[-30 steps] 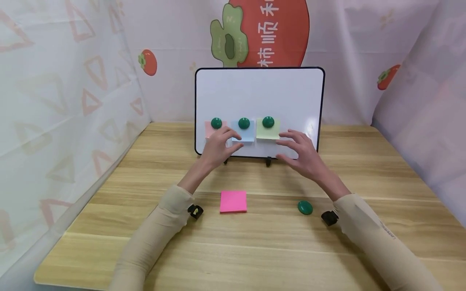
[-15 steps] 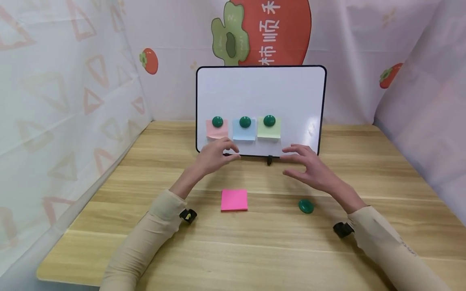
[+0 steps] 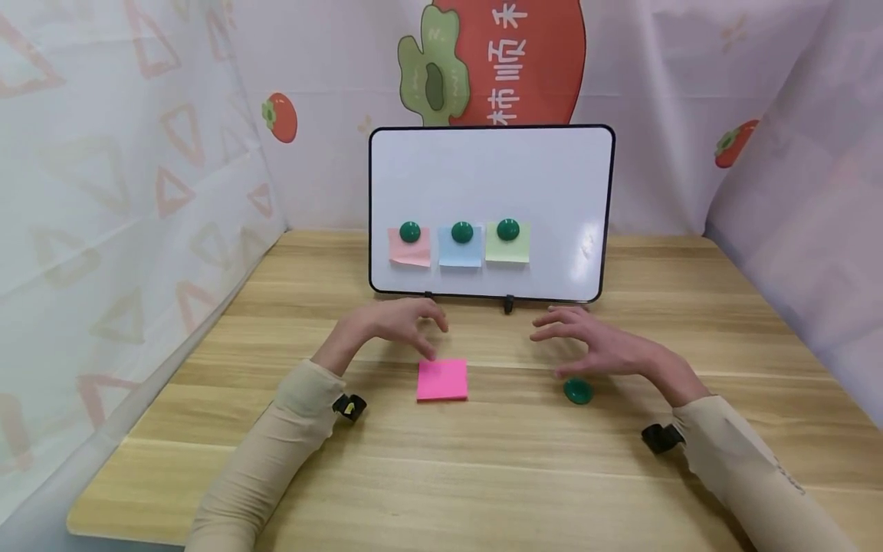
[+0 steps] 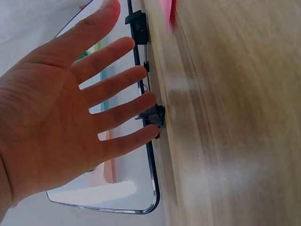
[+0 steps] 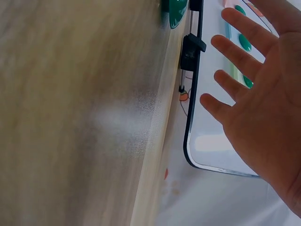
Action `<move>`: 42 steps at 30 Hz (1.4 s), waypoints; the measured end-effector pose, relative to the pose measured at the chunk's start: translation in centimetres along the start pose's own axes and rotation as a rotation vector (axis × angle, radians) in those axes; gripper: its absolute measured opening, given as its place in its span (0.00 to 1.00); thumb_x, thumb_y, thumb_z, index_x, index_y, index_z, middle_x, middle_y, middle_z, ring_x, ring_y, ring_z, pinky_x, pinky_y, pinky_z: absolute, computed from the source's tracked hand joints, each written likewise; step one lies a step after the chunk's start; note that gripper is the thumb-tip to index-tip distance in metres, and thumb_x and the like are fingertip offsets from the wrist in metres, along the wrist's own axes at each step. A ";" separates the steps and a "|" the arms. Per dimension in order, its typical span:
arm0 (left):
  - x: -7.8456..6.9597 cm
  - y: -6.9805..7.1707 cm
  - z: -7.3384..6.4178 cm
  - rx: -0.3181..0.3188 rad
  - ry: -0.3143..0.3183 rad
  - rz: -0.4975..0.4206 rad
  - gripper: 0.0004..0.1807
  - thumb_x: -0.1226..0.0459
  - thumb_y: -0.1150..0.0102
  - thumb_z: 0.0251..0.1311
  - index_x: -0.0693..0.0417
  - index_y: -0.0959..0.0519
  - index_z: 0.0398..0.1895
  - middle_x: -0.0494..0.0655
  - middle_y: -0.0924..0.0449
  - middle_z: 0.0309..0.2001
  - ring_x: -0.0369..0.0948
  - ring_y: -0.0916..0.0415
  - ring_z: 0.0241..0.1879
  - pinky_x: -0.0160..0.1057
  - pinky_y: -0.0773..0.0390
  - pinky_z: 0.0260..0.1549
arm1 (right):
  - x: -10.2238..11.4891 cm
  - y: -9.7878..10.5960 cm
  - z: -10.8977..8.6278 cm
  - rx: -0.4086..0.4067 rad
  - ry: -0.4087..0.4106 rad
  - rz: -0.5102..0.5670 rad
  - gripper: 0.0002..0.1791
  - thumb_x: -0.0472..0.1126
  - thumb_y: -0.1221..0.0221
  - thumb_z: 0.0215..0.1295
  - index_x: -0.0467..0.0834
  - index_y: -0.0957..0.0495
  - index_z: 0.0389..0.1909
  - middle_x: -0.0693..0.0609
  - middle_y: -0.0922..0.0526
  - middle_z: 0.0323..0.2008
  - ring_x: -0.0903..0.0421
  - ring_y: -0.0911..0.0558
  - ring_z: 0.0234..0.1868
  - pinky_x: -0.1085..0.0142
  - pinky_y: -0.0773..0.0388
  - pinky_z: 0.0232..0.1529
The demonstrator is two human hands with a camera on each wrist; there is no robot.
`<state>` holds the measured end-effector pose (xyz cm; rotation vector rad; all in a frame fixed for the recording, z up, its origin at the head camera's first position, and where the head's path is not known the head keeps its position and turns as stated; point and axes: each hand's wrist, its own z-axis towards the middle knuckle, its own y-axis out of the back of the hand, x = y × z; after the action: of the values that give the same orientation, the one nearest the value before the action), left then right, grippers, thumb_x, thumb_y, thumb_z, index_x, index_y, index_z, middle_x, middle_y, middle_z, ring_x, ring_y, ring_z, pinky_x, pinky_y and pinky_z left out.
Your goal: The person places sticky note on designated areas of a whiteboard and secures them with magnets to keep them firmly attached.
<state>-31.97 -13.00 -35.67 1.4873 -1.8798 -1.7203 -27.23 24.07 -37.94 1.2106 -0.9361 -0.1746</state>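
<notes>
My left hand hovers just behind a bright pink sticky note pad, holding nothing; its thumb tip overlaps the pad's far edge in the head view. In the left wrist view the fingers are spread and the palm is bare. My right hand, likewise bare, is over the table beside a loose green round magnet, its thumb right by the magnet's far edge. Behind both hands stands a whiteboard bearing a pink note, a blue note and a light green note, each under a green magnet.
Black feet support the whiteboard on the wooden table. A printed cloth hangs behind it and along both sides. A black camera mount sits at each wrist.
Both hands have come down and back from in front of the whiteboard toward the table. The left is now near the pink pad, the right near the loose magnet. The notes have stayed put.
</notes>
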 end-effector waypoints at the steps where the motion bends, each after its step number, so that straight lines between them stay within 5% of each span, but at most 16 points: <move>1: 0.0 -0.1 -0.1 0.033 0.009 0.005 0.30 0.50 0.25 0.51 0.43 0.22 0.58 0.44 0.33 0.70 0.46 0.36 0.68 0.50 0.36 0.68 | 0.0 0.0 -0.1 0.014 -0.005 0.009 0.32 0.50 0.30 0.57 0.50 0.25 0.64 0.46 0.34 0.70 0.40 0.41 0.72 0.29 0.42 0.63; 5: -0.2 -0.4 -0.1 0.078 0.015 0.078 0.34 0.49 0.25 0.49 0.38 0.24 0.62 0.43 0.34 0.70 0.45 0.37 0.69 0.49 0.37 0.68 | -0.3 0.1 -0.4 0.072 -0.021 0.053 0.35 0.49 0.28 0.55 0.51 0.26 0.65 0.44 0.36 0.72 0.37 0.44 0.73 0.28 0.45 0.65; 16: -0.6 -1.3 0.5 0.066 0.016 0.183 0.33 0.52 0.22 0.47 0.34 0.23 0.60 0.41 0.37 0.67 0.45 0.40 0.66 0.50 0.33 0.64 | -0.7 0.0 -1.5 0.240 -0.143 0.095 0.40 0.54 0.28 0.54 0.56 0.30 0.69 0.43 0.45 0.75 0.34 0.48 0.75 0.28 0.49 0.65; 25: 0.1 -1.2 1.3 0.011 -0.029 0.133 0.13 0.62 0.30 0.57 0.46 0.15 0.46 0.47 0.29 0.64 0.46 0.33 0.62 0.46 0.31 0.62 | -0.9 0.4 -2.4 0.259 -0.143 0.145 0.39 0.52 0.28 0.54 0.56 0.29 0.68 0.42 0.48 0.77 0.33 0.52 0.76 0.27 0.54 0.66; 33: 0.2 -1.1 1.1 -0.046 0.013 0.157 0.14 0.63 0.28 0.55 0.53 0.15 0.45 0.47 0.25 0.53 0.43 0.28 0.50 0.41 0.27 0.54 | -1.9 0.5 -3.5 0.246 -0.111 0.185 0.40 0.53 0.27 0.52 0.55 0.29 0.67 0.41 0.51 0.78 0.32 0.54 0.76 0.26 0.54 0.66; 42: 0.2 -1.0 1.1 -0.060 0.109 0.134 0.05 0.61 0.28 0.56 0.49 0.13 0.35 0.41 0.17 0.37 0.38 0.24 0.36 0.37 0.22 0.39 | -2.1 0.5 -3.8 0.242 -0.118 0.198 0.36 0.52 0.28 0.53 0.57 0.26 0.65 0.42 0.51 0.78 0.32 0.56 0.77 0.26 0.55 0.66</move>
<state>-32.33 -12.25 -36.89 1.3709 -1.8123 -1.5883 -26.07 28.23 -38.76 1.3299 -1.2001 0.0270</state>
